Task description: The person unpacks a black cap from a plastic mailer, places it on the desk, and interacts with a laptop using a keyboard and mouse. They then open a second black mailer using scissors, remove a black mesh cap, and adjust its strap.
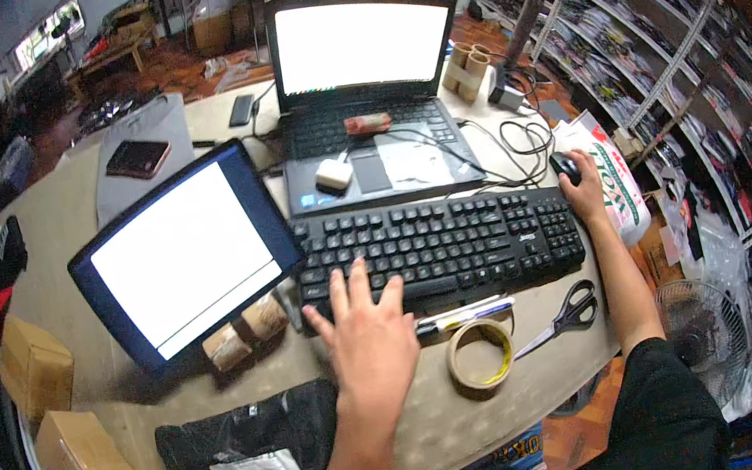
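Note:
My left hand [370, 335] lies with fingers spread over the lower left keys of a black keyboard [455, 244]. At the keyboard's right end, my right hand [585, 187] rests curled over a black computer mouse [566, 168]. Behind the keyboard stands an opened laptop [365, 47] with a bright white screen. A white charger block [334, 174] and a small reddish packet [367, 124] lie on it. Left of the keyboard, a tablet-like monitor [189, 253] with a white screen leans on a taped cardboard roll [264, 318].
In front of the keyboard lie pens [466, 314], a tape roll [482, 356] and scissors [577, 307]. A black parcel [252, 448] is near the front edge, with cardboard boxes [85, 463] at left. A phone [138, 160] lies at back left. Loaded shelves [662, 66] and a fan [698, 338] stand at right.

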Action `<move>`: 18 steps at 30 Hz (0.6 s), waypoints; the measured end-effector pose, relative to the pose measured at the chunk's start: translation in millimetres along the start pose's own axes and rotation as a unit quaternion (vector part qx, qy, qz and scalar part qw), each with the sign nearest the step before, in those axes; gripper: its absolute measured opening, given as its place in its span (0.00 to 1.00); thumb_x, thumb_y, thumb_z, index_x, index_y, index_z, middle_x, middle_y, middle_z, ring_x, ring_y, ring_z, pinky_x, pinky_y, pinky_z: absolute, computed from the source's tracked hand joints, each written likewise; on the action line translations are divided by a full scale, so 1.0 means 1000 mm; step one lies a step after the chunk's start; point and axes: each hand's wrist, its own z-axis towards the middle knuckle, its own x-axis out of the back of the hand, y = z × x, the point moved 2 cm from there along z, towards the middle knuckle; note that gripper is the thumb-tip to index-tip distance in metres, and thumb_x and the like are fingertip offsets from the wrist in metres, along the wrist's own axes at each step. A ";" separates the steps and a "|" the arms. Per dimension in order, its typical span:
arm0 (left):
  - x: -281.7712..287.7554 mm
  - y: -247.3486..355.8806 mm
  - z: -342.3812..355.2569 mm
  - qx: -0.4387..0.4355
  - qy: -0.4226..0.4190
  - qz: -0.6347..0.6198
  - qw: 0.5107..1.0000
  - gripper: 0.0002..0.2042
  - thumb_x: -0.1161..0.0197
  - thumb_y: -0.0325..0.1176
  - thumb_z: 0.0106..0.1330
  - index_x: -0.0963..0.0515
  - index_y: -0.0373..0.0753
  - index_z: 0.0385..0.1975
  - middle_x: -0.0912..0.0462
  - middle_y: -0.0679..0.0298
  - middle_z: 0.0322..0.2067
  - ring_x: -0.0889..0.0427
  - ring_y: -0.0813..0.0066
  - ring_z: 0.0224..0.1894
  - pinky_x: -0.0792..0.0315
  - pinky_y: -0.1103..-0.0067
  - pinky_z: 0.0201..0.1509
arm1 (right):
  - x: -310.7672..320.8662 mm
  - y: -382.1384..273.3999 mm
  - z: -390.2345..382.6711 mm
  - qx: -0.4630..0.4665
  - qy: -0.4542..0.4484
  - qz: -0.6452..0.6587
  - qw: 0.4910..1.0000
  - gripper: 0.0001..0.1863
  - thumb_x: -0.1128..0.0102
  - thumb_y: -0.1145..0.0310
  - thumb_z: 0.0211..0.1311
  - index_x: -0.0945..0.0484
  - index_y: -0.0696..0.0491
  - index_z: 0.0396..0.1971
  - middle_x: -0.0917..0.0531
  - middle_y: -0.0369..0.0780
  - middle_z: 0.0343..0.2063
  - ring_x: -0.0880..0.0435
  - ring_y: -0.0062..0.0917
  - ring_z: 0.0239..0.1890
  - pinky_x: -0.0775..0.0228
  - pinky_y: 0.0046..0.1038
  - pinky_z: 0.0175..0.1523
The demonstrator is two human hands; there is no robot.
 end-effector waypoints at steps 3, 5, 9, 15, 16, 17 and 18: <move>0.000 0.000 0.000 -0.009 0.000 0.016 1.000 0.23 0.32 0.37 0.58 0.22 0.47 0.55 0.38 0.52 0.66 0.43 0.48 0.70 0.49 0.42 0.69 | 0.014 0.003 -0.004 -0.008 0.012 0.017 1.000 0.20 0.37 0.70 0.50 0.24 0.54 0.47 0.25 0.47 0.52 0.28 0.42 0.58 0.37 0.35 0.64; 0.001 -0.003 -0.003 -0.007 0.006 0.038 0.999 0.22 0.32 0.37 0.57 0.22 0.50 0.55 0.38 0.51 0.66 0.44 0.48 0.70 0.51 0.42 0.69 | 0.012 0.006 -0.005 -0.025 -0.013 0.082 0.996 0.20 0.35 0.70 0.50 0.23 0.54 0.46 0.25 0.47 0.52 0.27 0.42 0.57 0.37 0.35 0.64; 0.001 -0.005 -0.004 0.010 -0.007 0.022 1.000 0.23 0.31 0.37 0.57 0.22 0.52 0.55 0.38 0.51 0.66 0.44 0.47 0.70 0.52 0.46 0.71 | 0.015 0.002 -0.001 -0.027 -0.032 0.099 0.994 0.19 0.34 0.71 0.51 0.23 0.56 0.45 0.25 0.47 0.53 0.27 0.41 0.58 0.37 0.34 0.65; 0.004 0.001 -0.002 0.014 -0.010 0.010 1.000 0.22 0.32 0.36 0.58 0.22 0.52 0.54 0.39 0.52 0.66 0.45 0.47 0.71 0.54 0.45 0.71 | 0.018 0.001 0.000 -0.048 -0.030 0.120 0.991 0.21 0.34 0.70 0.52 0.22 0.55 0.48 0.26 0.47 0.56 0.28 0.40 0.60 0.38 0.34 0.66; 0.005 0.003 -0.001 0.018 -0.011 0.015 1.000 0.21 0.33 0.35 0.58 0.21 0.51 0.54 0.38 0.52 0.66 0.46 0.47 0.71 0.55 0.45 0.71 | 0.018 0.001 -0.001 -0.050 -0.019 0.115 0.992 0.20 0.34 0.70 0.52 0.22 0.55 0.48 0.26 0.47 0.56 0.28 0.40 0.60 0.38 0.34 0.65; 0.004 0.003 -0.001 0.017 -0.011 0.011 1.000 0.21 0.33 0.35 0.57 0.21 0.51 0.53 0.38 0.52 0.66 0.45 0.47 0.71 0.55 0.45 0.71 | 0.018 0.000 -0.001 -0.050 -0.009 0.109 0.993 0.20 0.34 0.70 0.52 0.22 0.54 0.47 0.26 0.47 0.56 0.28 0.41 0.60 0.37 0.34 0.65; 0.002 0.003 -0.001 0.016 -0.011 0.008 1.000 0.21 0.33 0.35 0.57 0.21 0.51 0.53 0.38 0.52 0.66 0.45 0.47 0.71 0.55 0.45 0.71 | 0.019 -0.001 0.000 -0.053 0.015 0.108 0.993 0.19 0.35 0.70 0.51 0.22 0.55 0.45 0.25 0.47 0.54 0.26 0.41 0.58 0.36 0.35 0.64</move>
